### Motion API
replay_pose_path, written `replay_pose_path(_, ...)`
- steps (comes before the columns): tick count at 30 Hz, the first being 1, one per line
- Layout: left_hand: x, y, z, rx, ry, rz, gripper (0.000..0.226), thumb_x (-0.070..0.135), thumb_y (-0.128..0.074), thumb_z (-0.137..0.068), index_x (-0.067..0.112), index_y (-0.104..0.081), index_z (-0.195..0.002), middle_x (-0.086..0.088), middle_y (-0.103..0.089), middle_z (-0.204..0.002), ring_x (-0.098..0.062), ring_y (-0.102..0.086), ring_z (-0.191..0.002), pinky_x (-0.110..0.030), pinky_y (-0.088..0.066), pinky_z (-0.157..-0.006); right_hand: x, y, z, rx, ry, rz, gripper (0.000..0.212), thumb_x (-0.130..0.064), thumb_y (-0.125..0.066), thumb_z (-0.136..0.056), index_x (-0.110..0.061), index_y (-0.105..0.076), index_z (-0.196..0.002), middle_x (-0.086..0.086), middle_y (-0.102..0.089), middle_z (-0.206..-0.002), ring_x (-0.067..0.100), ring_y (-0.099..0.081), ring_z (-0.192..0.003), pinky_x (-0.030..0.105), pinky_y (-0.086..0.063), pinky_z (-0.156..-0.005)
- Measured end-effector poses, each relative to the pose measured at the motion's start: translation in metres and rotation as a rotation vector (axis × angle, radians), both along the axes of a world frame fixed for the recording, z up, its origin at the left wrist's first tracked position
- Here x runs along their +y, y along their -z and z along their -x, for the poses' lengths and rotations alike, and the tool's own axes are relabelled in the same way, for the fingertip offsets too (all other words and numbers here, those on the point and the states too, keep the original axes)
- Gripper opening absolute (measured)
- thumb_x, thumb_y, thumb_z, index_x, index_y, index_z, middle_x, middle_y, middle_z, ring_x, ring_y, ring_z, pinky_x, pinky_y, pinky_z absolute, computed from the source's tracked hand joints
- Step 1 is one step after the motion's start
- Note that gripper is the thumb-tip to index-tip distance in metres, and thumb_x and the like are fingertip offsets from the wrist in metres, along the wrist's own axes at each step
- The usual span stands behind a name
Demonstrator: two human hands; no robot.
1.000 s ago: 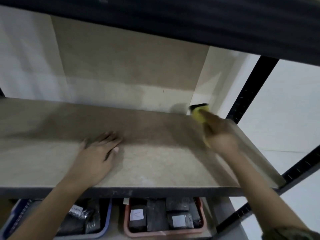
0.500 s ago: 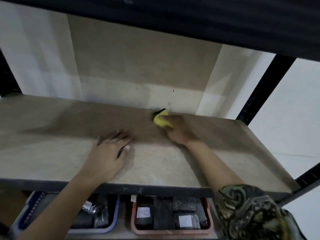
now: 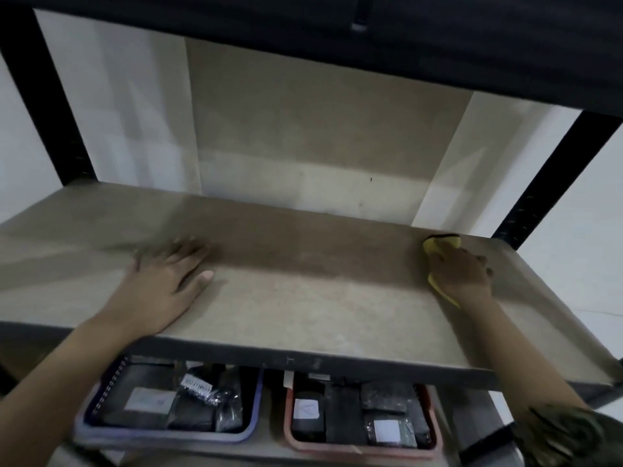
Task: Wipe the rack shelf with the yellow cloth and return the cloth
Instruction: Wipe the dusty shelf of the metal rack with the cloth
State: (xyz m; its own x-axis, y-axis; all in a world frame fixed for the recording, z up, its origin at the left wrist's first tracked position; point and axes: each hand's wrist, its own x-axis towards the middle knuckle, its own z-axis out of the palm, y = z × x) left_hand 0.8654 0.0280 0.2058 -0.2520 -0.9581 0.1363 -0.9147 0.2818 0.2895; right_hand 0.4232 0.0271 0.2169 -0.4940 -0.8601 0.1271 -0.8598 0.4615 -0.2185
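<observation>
The beige rack shelf (image 3: 303,298) spans the view at chest height, with a dark front edge. My right hand (image 3: 462,274) presses the yellow cloth (image 3: 438,246) flat onto the shelf near its back right corner; the cloth shows beyond the fingers and under the palm. My left hand (image 3: 165,281) lies flat on the shelf at the left, fingers spread, holding nothing.
Black rack posts stand at the back left (image 3: 43,96) and right (image 3: 553,173). An upper shelf (image 3: 337,38) overhangs. Below the shelf sit a blue tray (image 3: 168,436) and a pink tray (image 3: 364,449) holding dark packets. A white wall lies behind.
My right hand swept the cloth from the back right corner toward the middle, then back to the right side. My left hand stayed planted on the shelf.
</observation>
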Motion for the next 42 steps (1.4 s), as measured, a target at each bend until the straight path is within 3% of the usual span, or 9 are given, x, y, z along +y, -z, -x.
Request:
replay_pose_path(10,-0.004,0.010,-0.007,0.060,-0.013,0.028,0.052,0.052,-0.034,-0.092,0.036,-0.030,-0.142,0.012,-0.019,-0.156,-0.005,-0.010,-0.144,-0.050,-0.009,-0.116,-0.081,0.003,-0.119,-0.038,-0.502,0.038,0.046,-0.038,-0.047,-0.093,-0.023,-0.046,-0.137,0.017,-0.048,-0.140,0.033,-0.047,-0.126,0.037,-0.036,-0.106)
replay_pose_path(15,-0.005,0.011,-0.007,0.072,-0.018,0.041,0.050,0.051,-0.034,-0.093,0.036,-0.032,-0.141,0.012,-0.020,-0.155,-0.007,-0.013,-0.144,-0.049,-0.011,-0.115,-0.039,0.001,-0.188,-0.115,-0.836,-0.023,0.046,-0.028,-0.052,-0.091,-0.028,-0.045,-0.137,0.012,-0.048,-0.142,0.029,-0.044,-0.128,0.025,-0.031,-0.100)
replay_pose_path(19,-0.008,0.011,-0.006,0.088,-0.026,0.051,0.049,0.049,-0.034,-0.093,0.034,-0.036,-0.140,0.010,-0.023,-0.155,-0.007,-0.014,-0.144,-0.049,-0.013,-0.114,0.023,-0.001,-0.218,-0.096,-1.165,-0.010,0.040,-0.018,-0.051,-0.091,-0.025,-0.052,-0.131,0.008,-0.056,-0.131,0.026,-0.047,-0.119,0.031,-0.036,-0.097)
replay_pose_path(24,-0.008,0.013,-0.010,0.079,-0.014,0.034,0.052,0.052,-0.031,-0.092,0.035,-0.033,-0.141,0.009,-0.022,-0.155,-0.008,-0.012,-0.144,-0.050,-0.009,-0.115,0.026,-0.018,-0.148,-0.122,-0.841,0.156,0.040,-0.015,-0.049,-0.093,-0.025,-0.053,-0.131,0.010,-0.056,-0.135,0.028,-0.052,-0.123,0.034,-0.041,-0.102)
replay_pose_path(28,-0.007,0.013,-0.010,0.062,-0.008,0.031,0.051,0.052,-0.031,-0.093,0.035,-0.032,-0.141,0.009,-0.022,-0.155,-0.009,-0.012,-0.144,-0.051,-0.009,-0.115,0.004,-0.014,-0.073,-0.052,-0.402,-0.058,0.041,-0.036,-0.034,-0.097,-0.030,-0.039,-0.138,0.010,-0.038,-0.148,0.032,-0.041,-0.130,0.037,-0.032,-0.109)
replay_pose_path(31,-0.009,0.013,-0.008,0.067,-0.015,0.037,0.049,0.049,-0.031,-0.094,0.034,-0.034,-0.141,0.008,-0.023,-0.155,-0.010,-0.013,-0.144,-0.051,-0.011,-0.114,-0.007,-0.003,-0.097,-0.002,-0.305,-0.038,0.047,-0.041,-0.033,-0.097,-0.024,-0.035,-0.140,0.020,-0.042,-0.142,0.039,-0.044,-0.124,0.041,-0.035,-0.105)
replay_pose_path(35,-0.009,0.013,-0.009,0.066,-0.012,0.039,0.045,0.041,-0.029,-0.097,0.032,-0.035,-0.141,0.007,-0.023,-0.155,-0.010,-0.014,-0.144,-0.051,-0.012,-0.114,0.022,0.002,-0.190,-0.018,-0.591,-0.027,0.047,-0.039,-0.041,-0.090,-0.028,-0.042,-0.135,0.016,-0.052,-0.135,0.034,-0.051,-0.117,0.035,-0.043,-0.092)
replay_pose_path(39,-0.008,0.012,-0.008,0.092,-0.009,0.041,0.044,0.035,-0.030,-0.098,0.031,-0.036,-0.141,0.006,-0.024,-0.155,-0.010,-0.014,-0.144,-0.051,-0.014,-0.113,0.076,0.007,-0.263,0.020,-1.142,0.018,0.048,-0.015,-0.050,-0.085,-0.024,-0.046,-0.133,0.012,-0.053,-0.130,0.033,-0.043,-0.121,0.043,-0.039,-0.101)
replay_pose_path(42,-0.009,0.013,-0.010,0.089,0.002,0.035,0.044,0.036,-0.029,-0.098,0.033,-0.034,-0.141,0.008,-0.023,-0.155,-0.009,-0.013,-0.144,-0.052,-0.012,-0.114,0.088,-0.006,-0.239,-0.045,-1.148,0.094,0.051,-0.007,-0.052,-0.085,-0.026,-0.048,-0.133,0.008,-0.054,-0.128,0.031,-0.045,-0.119,0.043,-0.044,-0.097)
